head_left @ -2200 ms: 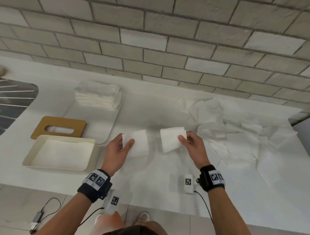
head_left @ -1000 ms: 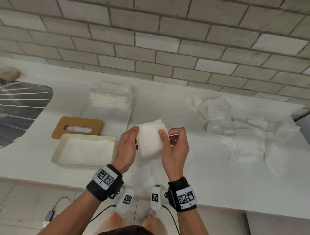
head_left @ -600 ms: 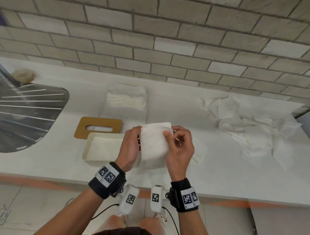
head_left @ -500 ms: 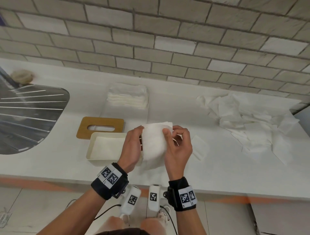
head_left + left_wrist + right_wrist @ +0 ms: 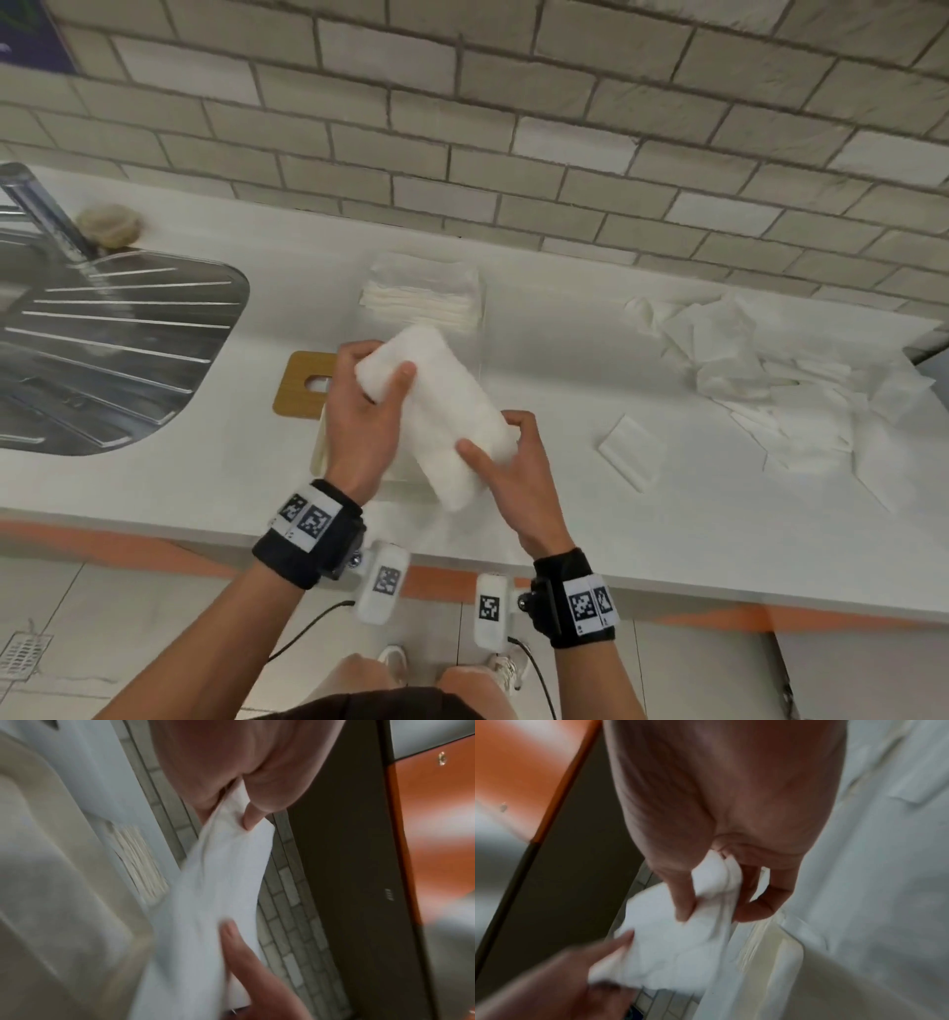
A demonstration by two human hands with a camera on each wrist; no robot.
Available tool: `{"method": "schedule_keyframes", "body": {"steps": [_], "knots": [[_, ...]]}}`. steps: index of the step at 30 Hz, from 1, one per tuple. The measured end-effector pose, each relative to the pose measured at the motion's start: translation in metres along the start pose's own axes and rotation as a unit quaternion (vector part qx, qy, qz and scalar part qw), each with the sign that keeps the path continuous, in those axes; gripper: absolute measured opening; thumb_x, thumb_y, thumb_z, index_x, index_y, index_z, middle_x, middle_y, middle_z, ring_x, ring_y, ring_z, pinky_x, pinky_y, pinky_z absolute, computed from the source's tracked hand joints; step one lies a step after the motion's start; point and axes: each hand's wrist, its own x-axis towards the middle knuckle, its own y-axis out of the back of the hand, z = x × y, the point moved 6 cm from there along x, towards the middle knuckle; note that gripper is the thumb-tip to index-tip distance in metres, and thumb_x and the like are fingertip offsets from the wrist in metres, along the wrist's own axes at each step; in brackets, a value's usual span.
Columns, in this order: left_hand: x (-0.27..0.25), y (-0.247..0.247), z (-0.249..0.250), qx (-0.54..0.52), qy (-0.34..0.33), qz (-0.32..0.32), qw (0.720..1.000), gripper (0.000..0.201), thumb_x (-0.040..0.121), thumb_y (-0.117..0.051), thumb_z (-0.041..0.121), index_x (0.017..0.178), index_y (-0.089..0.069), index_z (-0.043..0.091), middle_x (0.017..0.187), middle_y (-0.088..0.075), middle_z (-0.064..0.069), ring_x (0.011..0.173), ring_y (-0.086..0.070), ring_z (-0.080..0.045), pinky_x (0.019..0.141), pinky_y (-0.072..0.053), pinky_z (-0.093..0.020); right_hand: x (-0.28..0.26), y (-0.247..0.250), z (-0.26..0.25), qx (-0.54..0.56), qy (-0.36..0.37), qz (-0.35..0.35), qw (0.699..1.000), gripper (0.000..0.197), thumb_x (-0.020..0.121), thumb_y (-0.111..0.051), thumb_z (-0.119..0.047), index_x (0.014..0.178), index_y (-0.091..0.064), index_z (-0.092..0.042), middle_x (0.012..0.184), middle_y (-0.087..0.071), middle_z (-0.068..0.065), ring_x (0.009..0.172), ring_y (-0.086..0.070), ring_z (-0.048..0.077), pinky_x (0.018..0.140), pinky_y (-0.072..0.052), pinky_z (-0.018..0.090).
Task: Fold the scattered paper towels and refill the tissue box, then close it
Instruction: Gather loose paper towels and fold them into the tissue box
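Both hands hold one folded white paper towel slantwise above the cream tissue box, which they mostly hide. My left hand grips the towel's far upper end, thumb on top. My right hand grips its near lower end. The left wrist view shows the towel pinched between thumb and fingers; the right wrist view shows the towel bunched under my right thumb, with the box's rim just below. The wooden lid lies behind the box. Scattered unfolded towels cover the counter's right side.
A stack of folded towels sits on a clear tray at the back. One small folded towel lies right of my hands. A steel sink drainer takes the left; the brick wall runs behind. The counter's front edge is close.
The two pieces held apart were brought together into one folded towel. It has since turned from upright to slanted and shifted left over the box; my left hand moved up, my right hand down.
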Motion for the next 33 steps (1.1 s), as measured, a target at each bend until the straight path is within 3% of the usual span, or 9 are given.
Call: {"method": "schedule_keyframes", "body": {"steps": [6,10,14,17,21,24,27,30,33], "knots": [[0.025,0.060,-0.055,0.272,-0.019,-0.015,0.962,0.040,0.091,-0.083,0.017,0.114,-0.051,0.028,0.100,-0.068,0.008,0.087,-0.068,-0.012,0.084,-0.052,-0.035,0.036,-0.013,0.015,-0.098,0.050,0.099,0.989,0.046,0.090,-0.086,-0.027,0.117,-0.050,-0.028,0.083,-0.074,-0.005,0.072,-0.068,0.007,0.068,-0.053,0.021],[0.026,0.058,-0.093,0.481,-0.044,-0.081,0.872,0.046,0.084,-0.082,0.014,0.119,-0.053,0.016,0.089,-0.070,-0.009,0.090,-0.067,-0.040,0.075,-0.052,-0.046,0.053,-0.047,0.027,-0.323,0.122,0.066,0.936,0.046,0.089,-0.083,-0.031,0.119,-0.049,-0.030,0.092,-0.064,-0.009,0.093,-0.059,0.021,0.084,-0.052,0.043],[0.021,0.041,-0.094,0.541,-0.088,-0.098,0.830,0.059,0.071,-0.093,0.012,0.119,-0.059,0.011,0.105,-0.067,-0.017,0.101,-0.060,-0.045,0.074,-0.051,-0.053,0.065,0.006,0.025,-0.285,0.156,0.173,0.930,0.034,0.094,-0.077,-0.037,0.114,-0.052,-0.025,0.106,-0.058,-0.003,0.098,-0.058,0.022,0.080,-0.050,0.041],[0.018,0.041,-0.084,0.530,-0.118,-0.056,0.838,0.057,0.073,-0.093,0.015,0.120,-0.062,0.009,0.115,-0.060,-0.019,0.105,-0.053,-0.045,0.076,-0.050,-0.055,0.084,0.095,0.059,-0.401,0.075,0.236,0.882,0.035,0.088,-0.075,-0.026,0.117,-0.056,-0.020,0.117,-0.058,0.010,0.108,-0.060,0.039,0.083,-0.053,0.049],[0.009,0.029,-0.066,0.461,-0.182,-0.049,0.867,0.042,0.084,-0.085,0.011,0.119,-0.063,0.012,0.113,-0.057,-0.009,0.104,-0.049,-0.035,0.085,-0.048,-0.048,0.091,0.187,0.115,-0.516,-0.122,0.102,0.842,0.063,0.090,-0.069,-0.026,0.146,-0.046,-0.045,0.144,-0.038,0.011,0.130,-0.045,0.041,0.103,-0.048,0.054],[-0.001,0.004,-0.057,0.404,-0.213,-0.102,0.884,0.027,0.090,-0.080,0.010,0.111,-0.065,0.017,0.106,-0.057,0.004,0.097,-0.048,-0.020,0.083,-0.045,-0.035,0.087,0.194,0.117,-0.512,-0.073,0.051,0.854,0.029,0.096,-0.062,-0.008,0.124,-0.066,-0.017,0.111,-0.055,0.009,0.114,-0.061,0.042,0.084,-0.047,0.038],[-0.015,-0.030,-0.051,0.333,-0.199,-0.200,0.900,0.015,0.095,-0.077,0.022,0.104,-0.065,0.027,0.104,-0.058,0.014,0.094,-0.053,-0.007,0.081,-0.042,-0.022,0.070,0.164,0.088,-0.364,-0.012,0.057,0.929,0.012,0.094,-0.077,-0.012,0.104,-0.071,-0.017,0.096,-0.069,-0.002,0.092,-0.075,0.025,0.076,-0.049,0.028],[-0.030,-0.065,-0.043,0.263,-0.154,-0.315,0.899,0.029,0.096,-0.073,0.048,0.121,-0.065,0.034,0.120,-0.060,0.020,0.111,-0.062,-0.008,0.086,-0.049,-0.017,0.036,0.107,0.033,-0.116,0.044,0.007,0.992,0.009,0.098,-0.078,-0.015,0.106,-0.073,-0.017,0.103,-0.076,-0.003,0.089,-0.076,0.019,0.083,-0.065,0.036],[-0.039,-0.087,-0.027,0.171,-0.093,-0.384,0.902,0.052,0.092,-0.080,0.047,0.138,-0.059,0.037,0.135,-0.061,0.019,0.123,-0.062,-0.011,0.095,-0.053,-0.022,0.008,0.060,-0.014,-0.003,0.072,-0.095,0.993,0.018,0.104,-0.060,0.001,0.115,-0.071,-0.007,0.104,-0.077,0.007,0.096,-0.075,0.029,0.090,-0.065,0.044]]}}
